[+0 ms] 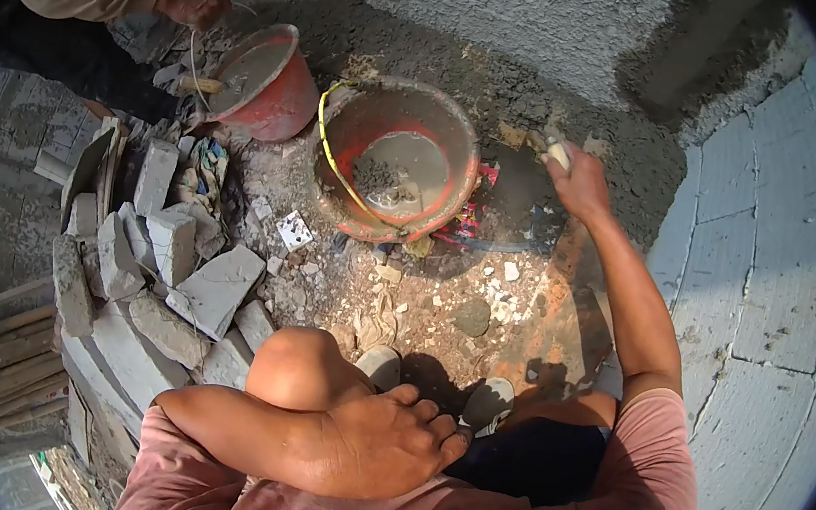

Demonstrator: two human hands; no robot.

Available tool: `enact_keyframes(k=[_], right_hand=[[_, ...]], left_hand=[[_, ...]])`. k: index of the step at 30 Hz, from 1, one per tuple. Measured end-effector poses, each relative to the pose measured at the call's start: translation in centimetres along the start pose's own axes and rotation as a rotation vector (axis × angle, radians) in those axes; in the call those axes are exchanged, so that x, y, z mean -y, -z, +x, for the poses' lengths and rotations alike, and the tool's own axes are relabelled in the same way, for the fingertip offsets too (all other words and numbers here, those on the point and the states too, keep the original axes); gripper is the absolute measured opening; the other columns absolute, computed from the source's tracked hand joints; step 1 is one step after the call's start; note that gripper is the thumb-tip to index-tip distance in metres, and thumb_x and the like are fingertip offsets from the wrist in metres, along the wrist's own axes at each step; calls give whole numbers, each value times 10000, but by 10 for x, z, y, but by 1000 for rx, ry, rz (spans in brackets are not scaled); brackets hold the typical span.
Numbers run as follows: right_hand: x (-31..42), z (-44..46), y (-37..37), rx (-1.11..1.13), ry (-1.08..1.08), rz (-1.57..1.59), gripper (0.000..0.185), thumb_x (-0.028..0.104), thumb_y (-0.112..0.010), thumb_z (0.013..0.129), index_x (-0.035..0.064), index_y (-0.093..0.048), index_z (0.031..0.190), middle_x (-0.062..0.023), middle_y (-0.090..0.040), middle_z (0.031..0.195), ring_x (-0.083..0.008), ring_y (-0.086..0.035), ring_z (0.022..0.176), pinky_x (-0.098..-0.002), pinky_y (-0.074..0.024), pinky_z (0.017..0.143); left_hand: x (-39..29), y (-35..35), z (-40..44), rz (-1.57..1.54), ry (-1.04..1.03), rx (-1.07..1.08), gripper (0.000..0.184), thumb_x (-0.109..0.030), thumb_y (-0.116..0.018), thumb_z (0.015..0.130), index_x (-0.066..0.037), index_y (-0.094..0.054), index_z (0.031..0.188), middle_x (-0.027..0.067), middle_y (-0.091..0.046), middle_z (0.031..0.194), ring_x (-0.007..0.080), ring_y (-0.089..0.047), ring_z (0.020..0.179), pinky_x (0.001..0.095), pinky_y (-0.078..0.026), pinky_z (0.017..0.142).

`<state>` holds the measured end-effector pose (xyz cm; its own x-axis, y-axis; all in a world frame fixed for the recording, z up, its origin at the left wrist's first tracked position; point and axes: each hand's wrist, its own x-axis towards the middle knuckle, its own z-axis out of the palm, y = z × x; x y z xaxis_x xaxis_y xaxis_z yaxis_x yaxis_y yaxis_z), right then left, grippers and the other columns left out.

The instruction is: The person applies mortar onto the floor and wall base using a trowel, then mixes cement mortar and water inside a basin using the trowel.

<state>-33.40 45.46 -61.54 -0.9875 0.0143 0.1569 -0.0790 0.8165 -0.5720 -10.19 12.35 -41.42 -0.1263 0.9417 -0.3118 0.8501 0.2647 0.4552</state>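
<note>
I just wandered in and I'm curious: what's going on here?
The person wearing the camera grips a pale-handled tool in the right hand, near the base of a rough grey wall. The left hand rests by the bent knee. In front, a bucket holds watery grey mix. Another person's hand grips the wire handle of a second bucket.

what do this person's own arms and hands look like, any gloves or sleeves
Dusty-pink sleeves end around the elbows, leaving both forearms bare. The left hand and right hand have no gloves, and no watch or bracelet shows on either wrist.
</note>
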Motion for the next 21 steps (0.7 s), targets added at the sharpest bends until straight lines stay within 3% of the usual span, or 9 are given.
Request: enact_keyframes(k=[4,5,6,9,13,17,19,21], right_hand=[[70,0,-8,84,240,-260,303,277,-688,917,11,-651,1057,-236,-717,996,-456,-705,884,-526,-560,781],[82,-1,-11,88,297,-374,282,261,-686,912,10,-638,1030,-233,-715,988,-448,-712,871,-525,-571,768],[86,4,-17,112,329,-494,305,253,-719,898,59,-608,1105,-183,-694,1006,-405,-713,914,-522,-585,746],[95,14,-15,19,414,-597,261,225,-705,913,73,-619,1107,-160,-685,1001,-385,-716,918,-497,-595,740],[91,8,28,-97,391,-535,197,214,-650,929,42,-617,1019,-185,-696,1011,-390,-728,873,-507,-594,708],[5,-9,24,41,-58,-11,287,274,-679,941,5,-651,1037,-173,-692,877,-347,-718,764,-432,-573,630],[-20,-43,13,283,-653,566,341,300,-685,947,-33,-663,1019,-130,-658,797,-252,-659,616,-382,-533,557],[-45,-81,-13,277,-717,606,352,307,-681,962,-42,-663,1000,-94,-629,797,-182,-594,549,-361,-508,514]], left_hand=[[-6,-3,-4,32,-11,-105,315,-186,-513,949,-31,-657,1183,52,-668,931,207,-670,886,319,-486,792],[-7,-5,-4,30,-4,-111,316,-190,-515,949,-32,-657,1183,50,-665,929,204,-669,885,316,-482,785],[-8,-7,-4,33,1,-114,317,-194,-518,950,-34,-658,1184,48,-661,926,202,-668,884,313,-478,778],[-8,-6,-6,25,19,-90,338,-199,-521,950,-31,-654,1211,59,-669,955,207,-671,901,317,-486,796],[-2,-2,-11,-30,80,-45,400,-205,-525,948,-19,-635,1285,91,-688,1026,236,-684,964,341,-510,852],[3,2,-12,-58,76,-39,466,-258,-574,932,-15,-616,1328,112,-697,1070,262,-696,1000,368,-524,883],[6,7,-11,-54,44,-23,492,-299,-610,920,-19,-616,1324,112,-701,1074,268,-700,999,374,-527,879],[6,14,-5,-100,-8,4,537,-351,-664,890,-21,-624,1313,116,-712,1080,270,-707,999,375,-526,885]])
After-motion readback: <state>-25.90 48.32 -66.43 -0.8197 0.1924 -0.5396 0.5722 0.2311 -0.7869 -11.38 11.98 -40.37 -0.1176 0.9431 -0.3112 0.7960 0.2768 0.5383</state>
